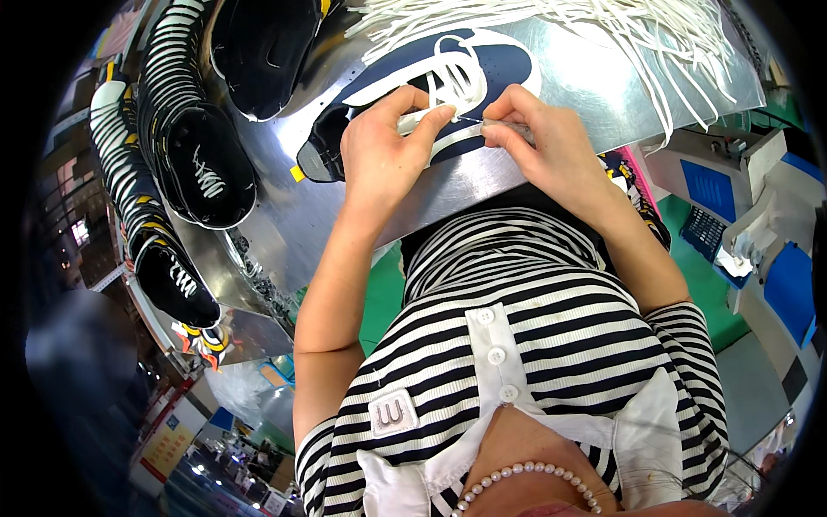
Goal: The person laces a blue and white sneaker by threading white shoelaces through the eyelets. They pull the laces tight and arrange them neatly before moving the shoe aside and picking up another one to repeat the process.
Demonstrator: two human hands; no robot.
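Observation:
A navy and white sneaker [506,62] lies on the metal table, its toe toward the upper right. White shoelace [462,76] crosses its throat in loose loops. Over the shoe's collar and near eyelet edge, my left hand [385,148] has thumb and forefinger closed on the shoe's white eyelet strip, though the fingers partly cover the spot. My right hand [544,145] pinches a thin end of the shoelace beside the shoe's near side. A short gap separates the two hands' fingertips.
A pile of loose white shoelaces [594,24] covers the table's [431,205] far side, some hanging over its right edge. At left stand rows of nested dark shoes [209,168] and another black shoe [263,60]. Boxes and a blue-panelled grey unit [708,185] are at right.

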